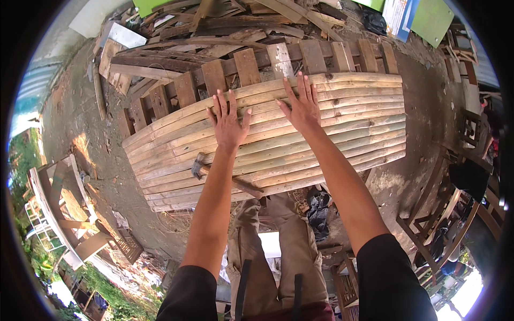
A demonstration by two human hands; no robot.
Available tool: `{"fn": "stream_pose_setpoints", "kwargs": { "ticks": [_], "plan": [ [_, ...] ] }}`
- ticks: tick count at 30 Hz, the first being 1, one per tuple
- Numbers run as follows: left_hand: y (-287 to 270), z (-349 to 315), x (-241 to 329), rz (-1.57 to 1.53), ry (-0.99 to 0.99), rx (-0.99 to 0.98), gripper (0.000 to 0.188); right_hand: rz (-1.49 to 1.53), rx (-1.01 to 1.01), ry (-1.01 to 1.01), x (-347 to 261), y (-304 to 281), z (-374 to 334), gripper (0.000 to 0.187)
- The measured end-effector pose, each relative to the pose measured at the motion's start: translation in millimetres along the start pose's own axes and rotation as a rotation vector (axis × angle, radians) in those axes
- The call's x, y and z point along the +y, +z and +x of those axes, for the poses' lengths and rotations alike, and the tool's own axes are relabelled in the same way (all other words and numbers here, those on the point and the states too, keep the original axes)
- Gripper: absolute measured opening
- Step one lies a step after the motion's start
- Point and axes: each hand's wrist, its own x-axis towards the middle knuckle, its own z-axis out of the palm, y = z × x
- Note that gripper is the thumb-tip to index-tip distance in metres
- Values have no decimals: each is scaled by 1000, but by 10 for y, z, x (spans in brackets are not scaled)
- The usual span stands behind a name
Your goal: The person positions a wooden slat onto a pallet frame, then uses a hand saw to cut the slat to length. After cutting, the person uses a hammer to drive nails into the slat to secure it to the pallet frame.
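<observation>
Both my arms reach forward over a panel of split bamboo slats [353, 104] laid side by side. My left hand [229, 124] rests on the far slats, fingers spread and pointing away from me. To its right, my right hand [303, 107] lies with spread fingers, its tips at the panel's far edge. Neither hand holds anything. A hammer [199, 165] lies on the near slats; my left forearm crosses over its handle and hides part of it. Beyond the panel, short wooden boards [248, 67] stick out in a row from under its far edge.
A heap of old planks [225, 32] lies behind the boards. On the left stands a wooden frame [80, 224]; wooden chair-like frames [433, 214] stand on the right. A black plastic bag [318, 211] sits by my legs on the dirt floor [428, 123].
</observation>
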Motion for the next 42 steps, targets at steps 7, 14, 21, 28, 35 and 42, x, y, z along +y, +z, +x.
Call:
{"fn": "stream_pose_setpoints", "kwargs": {
  "ticks": [7,14,21,28,35,42],
  "plan": [
    [-317,-262,5,-158,111,-210,77,257,91,192,-294,-10,-715,58],
    [-1027,-1787,854,-687,150,-480,30,591,378,608,-685,-509,-3154,43],
    [-187,-3346,1288,-669,391,-1181,24,637,397,1394,-831,124,-5553,33],
    [1356,-3885,1702,-420,762,-1205,20,811,413,1877,-668,1325,-6625,27],
    [3531,-4524,2407,-75,1023,-1340,21,697,549,1770,376,2867,-6833,19],
    [5072,-4681,2373,-41,1222,-1098,62,624,555,1743,856,3798,-6790,31]
  ]
}}
